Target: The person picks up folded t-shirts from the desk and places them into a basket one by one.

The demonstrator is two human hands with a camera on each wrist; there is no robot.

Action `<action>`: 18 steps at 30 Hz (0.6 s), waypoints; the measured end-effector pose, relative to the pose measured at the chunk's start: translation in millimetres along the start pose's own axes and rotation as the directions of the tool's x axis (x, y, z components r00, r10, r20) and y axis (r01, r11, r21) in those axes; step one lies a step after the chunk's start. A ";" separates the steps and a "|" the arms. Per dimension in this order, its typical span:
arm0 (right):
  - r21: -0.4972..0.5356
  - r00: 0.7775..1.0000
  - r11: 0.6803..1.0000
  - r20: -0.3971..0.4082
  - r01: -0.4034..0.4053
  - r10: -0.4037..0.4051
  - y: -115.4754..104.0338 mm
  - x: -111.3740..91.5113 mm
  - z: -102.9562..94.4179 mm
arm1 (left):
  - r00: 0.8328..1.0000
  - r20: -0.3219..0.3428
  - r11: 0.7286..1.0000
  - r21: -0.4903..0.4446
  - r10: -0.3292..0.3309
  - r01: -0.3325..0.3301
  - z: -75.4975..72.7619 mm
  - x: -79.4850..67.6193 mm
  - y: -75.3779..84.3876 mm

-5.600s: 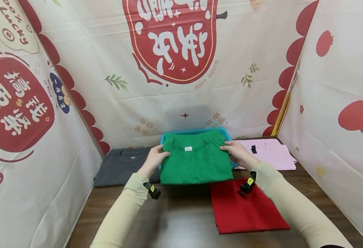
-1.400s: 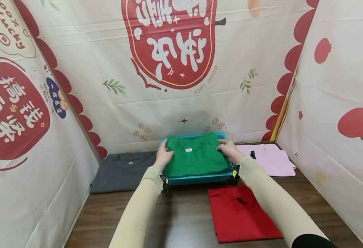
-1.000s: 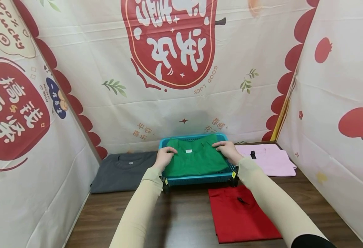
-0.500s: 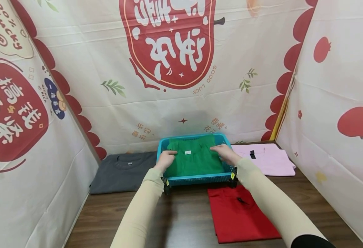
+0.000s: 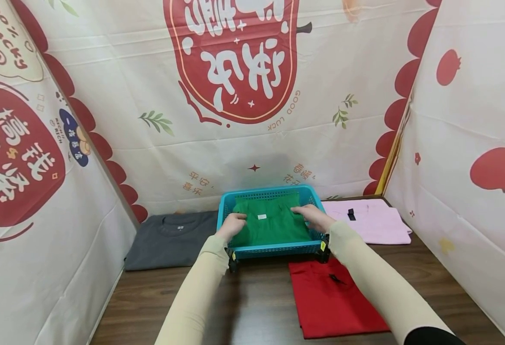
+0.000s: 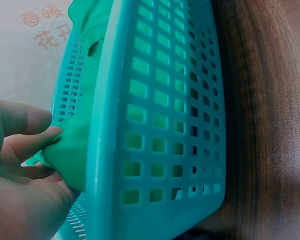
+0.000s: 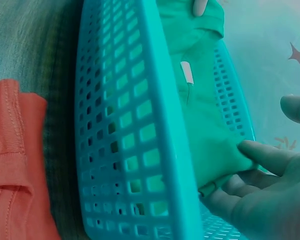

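Observation:
A folded green T-shirt with a white neck label lies inside the blue plastic basket. At the shirt's left edge is my left hand; in the left wrist view its fingers touch the fabric, the thumb lying off the cloth. My right hand reaches over the basket's right side. In the right wrist view, the index finger rests on the shirt's edge, other fingers go beneath it, and the thumb stands well apart.
A folded dark grey T-shirt lies left of the basket, a pink one to its right. Nearer, a folded red T-shirt lies on the wooden table. Printed cloth walls enclose the back and sides.
The green T-shirt, earlier held up between both hands over the basket, has come down inside it. Both fingertips have moved slightly inward and down, and the thumbs have come off the fabric.

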State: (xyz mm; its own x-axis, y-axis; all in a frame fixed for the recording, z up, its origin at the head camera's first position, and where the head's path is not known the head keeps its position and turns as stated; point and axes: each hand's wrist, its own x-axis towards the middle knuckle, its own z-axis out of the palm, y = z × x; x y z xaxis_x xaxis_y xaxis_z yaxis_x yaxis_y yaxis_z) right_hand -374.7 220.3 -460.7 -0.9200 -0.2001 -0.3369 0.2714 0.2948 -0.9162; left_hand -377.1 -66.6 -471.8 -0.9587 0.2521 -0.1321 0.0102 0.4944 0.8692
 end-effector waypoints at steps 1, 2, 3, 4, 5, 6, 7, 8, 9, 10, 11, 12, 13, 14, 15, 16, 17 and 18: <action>0.000 1.000 1.000 0.001 -0.005 0.005 1.0 0.5 0.3 | 1.000 0.007 1.000 0.002 -0.003 0.003 0.7 0.2 -0.5; 0.000 1.000 1.000 0.001 -0.010 0.010 2.2 1.3 0.6 | 1.000 0.013 1.000 0.010 -0.005 0.005 1.3 0.4 -1.0; -0.005 1.000 1.000 0.001 -0.014 0.014 3.2 1.9 1.2 | 1.000 0.019 1.000 0.018 -0.003 0.003 1.9 0.5 -1.4; -0.013 1.000 1.000 0.003 -0.015 0.015 3.9 2.1 1.7 | 1.000 0.025 1.000 0.028 -0.005 0.004 2.4 0.3 -1.3; -0.021 1.000 1.000 0.005 -0.017 0.017 4.6 2.2 2.3 | 0.999 0.032 0.999 0.037 -0.006 0.005 2.7 -0.1 -1.0; -0.028 1.000 0.999 0.007 -0.019 0.019 5.3 2.1 3.1 | 0.999 0.039 0.999 0.046 -0.009 0.007 3.0 -0.6 -0.7; -0.034 1.000 0.999 0.010 -0.020 0.021 6.0 2.1 4.1 | 0.999 0.047 0.998 0.055 -0.011 0.008 3.2 -1.5 -0.2; -0.040 1.000 0.999 0.013 -0.022 0.022 6.6 1.8 5.0 | 0.998 0.056 0.998 0.065 -0.013 0.009 3.4 -2.4 0.3; -0.048 1.000 0.999 0.016 -0.024 0.025 7.1 1.3 6.1 | 0.998 0.064 0.997 0.071 -0.016 0.011 3.5 -3.6 0.8; -0.055 0.999 0.998 0.017 -0.029 0.030 7.9 1.0 7.0 | 0.997 0.071 0.997 0.079 -0.021 0.015 3.6 -4.9 1.3; -0.058 0.999 0.998 0.016 -0.034 0.035 8.6 0.6 7.8 | 0.997 0.076 0.996 0.083 -0.025 0.019 3.6 -6.2 1.8; -0.060 0.999 0.997 0.015 -0.038 0.039 9.2 0.4 8.5 | 0.996 0.079 0.996 0.089 -0.029 0.022 3.6 -7.4 2.1; -0.064 0.999 0.997 0.013 -0.042 0.043 10.0 0.5 8.9 | 0.996 0.081 0.996 0.090 -0.032 0.025 3.6 -8.5 2.4; -0.066 0.999 0.997 0.009 -0.046 0.047 10.8 0.4 9.1 | 0.996 0.082 0.995 0.091 -0.035 0.028 3.5 -9.2 2.4; -0.068 0.999 0.997 0.007 -0.048 0.048 11.6 0.2 9.1 | 0.996 0.080 0.995 0.090 -0.039 0.032 3.4 -9.0 1.8; -0.069 0.999 0.996 0.004 -0.049 0.049 12.4 0.3 9.0 | 0.996 0.080 0.996 0.088 -0.041 0.034 3.3 -8.6 1.0; -0.071 0.999 0.996 0.003 -0.048 0.049 12.8 0.5 8.7 | 0.996 0.080 0.996 0.084 -0.044 0.037 3.0 -7.3 -0.2; -0.072 0.999 0.996 0.000 -0.050 0.050 13.2 0.6 8.6 | 0.996 0.081 0.996 0.083 -0.044 0.037 2.3 -5.9 -1.5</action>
State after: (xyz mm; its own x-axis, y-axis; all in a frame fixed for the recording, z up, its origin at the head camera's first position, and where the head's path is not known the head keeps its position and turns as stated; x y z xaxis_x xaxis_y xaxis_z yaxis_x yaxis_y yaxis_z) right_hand -369.2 216.0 -474.9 -0.9053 -0.1851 -0.3824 0.2960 0.3711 -0.8802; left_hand -370.8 -66.9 -473.4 -0.9320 0.2966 -0.2084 -0.0018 0.5710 0.8209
